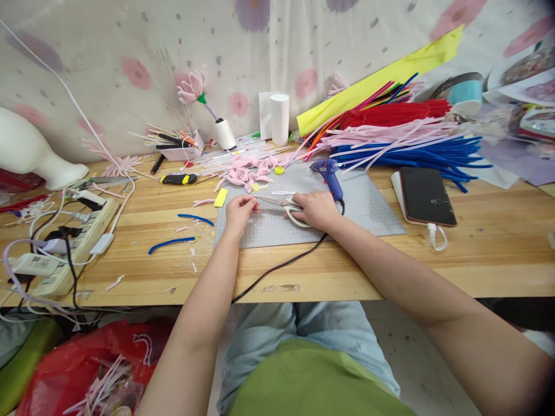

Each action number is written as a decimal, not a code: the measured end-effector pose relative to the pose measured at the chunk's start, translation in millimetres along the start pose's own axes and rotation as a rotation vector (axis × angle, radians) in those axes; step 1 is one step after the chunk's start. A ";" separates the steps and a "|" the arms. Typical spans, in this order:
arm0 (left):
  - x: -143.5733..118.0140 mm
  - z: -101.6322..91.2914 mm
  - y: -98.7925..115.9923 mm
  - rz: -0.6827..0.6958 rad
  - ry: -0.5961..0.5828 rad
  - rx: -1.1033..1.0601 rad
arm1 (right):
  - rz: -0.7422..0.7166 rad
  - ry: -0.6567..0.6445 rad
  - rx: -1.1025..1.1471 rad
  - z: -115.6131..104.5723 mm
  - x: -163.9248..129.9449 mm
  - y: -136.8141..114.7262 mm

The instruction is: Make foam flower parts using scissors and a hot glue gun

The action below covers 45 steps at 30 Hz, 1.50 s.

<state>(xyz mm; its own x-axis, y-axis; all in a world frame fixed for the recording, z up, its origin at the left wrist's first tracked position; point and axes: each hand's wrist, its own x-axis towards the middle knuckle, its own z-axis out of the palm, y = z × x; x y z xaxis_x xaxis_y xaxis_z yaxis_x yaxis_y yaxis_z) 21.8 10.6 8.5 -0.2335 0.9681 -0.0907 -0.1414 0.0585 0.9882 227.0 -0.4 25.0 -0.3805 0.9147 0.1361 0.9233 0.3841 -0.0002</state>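
My right hand (315, 210) grips a pair of scissors (289, 211) with pale handles, blades pointing left over the grey cutting mat (368, 208). My left hand (240, 211) pinches a small thin piece at the blade tips; what it is I cannot make out. Both hands rest on the mat near the table's front. A blue glue gun (328, 174) stands just behind my right hand, its black cord running off the table edge. Pink petal pieces (249, 172) lie behind my left hand.
Bundles of pink, blue and red pipe cleaners (403, 144) lie at the back right. A phone (426, 196) charges right of the mat. A power strip (65, 242) with cables sits at left. Blue pipe-cleaner scraps (171, 242) and a yellow piece (221, 197) lie left of the mat.
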 end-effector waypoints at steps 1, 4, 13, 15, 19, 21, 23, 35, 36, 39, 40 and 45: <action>0.0 0.1 0.0 0.001 0.002 -0.002 | -0.003 0.002 0.006 -0.1 0.0 0.0; -0.6 0.6 0.4 0.008 0.000 0.001 | -0.003 0.003 0.015 -0.9 0.1 0.0; -1.7 1.2 1.1 0.014 -0.002 0.023 | 0.004 0.015 -0.012 -1.1 -0.5 0.3; -1.4 0.8 0.5 0.020 -0.001 0.022 | 0.002 0.022 -0.012 -0.7 -0.7 0.5; -0.4 -0.1 -1.3 0.032 -0.003 0.023 | 0.003 0.018 -0.013 -0.3 -0.6 1.1; 0.4 -0.4 -2.4 0.033 -0.005 0.021 | 0.004 0.016 -0.021 -0.1 -0.5 1.5; 1.2 -0.5 -3.5 0.031 -0.002 0.023 | 0.000 0.014 -0.026 0.3 -0.4 1.9; 0.7 -0.4 -3.3 0.039 0.042 0.040 | 0.046 0.034 -0.014 0.8 -0.1 3.1; 0.6 -0.4 -3.2 0.039 0.040 0.038 | 0.051 0.038 -0.013 0.7 0.0 3.2; 0.9 -0.5 -3.4 0.038 0.033 0.039 | 0.040 0.044 -0.005 0.3 -0.2 3.1; 1.0 -0.5 -3.5 0.039 0.029 0.040 | 0.032 0.042 -0.001 0.2 -0.2 2.9; 1.4 0.1 -4.1 0.037 0.028 0.044 | 0.005 0.023 0.002 0.2 -0.5 1.5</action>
<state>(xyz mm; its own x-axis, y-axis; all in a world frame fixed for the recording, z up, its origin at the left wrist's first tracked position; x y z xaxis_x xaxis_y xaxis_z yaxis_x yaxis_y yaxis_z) 22.2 11.8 4.3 -0.2650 0.9626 -0.0569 -0.0900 0.0340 0.9954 228.6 -0.2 24.7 -0.3749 0.9134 0.1587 0.9249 0.3802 -0.0033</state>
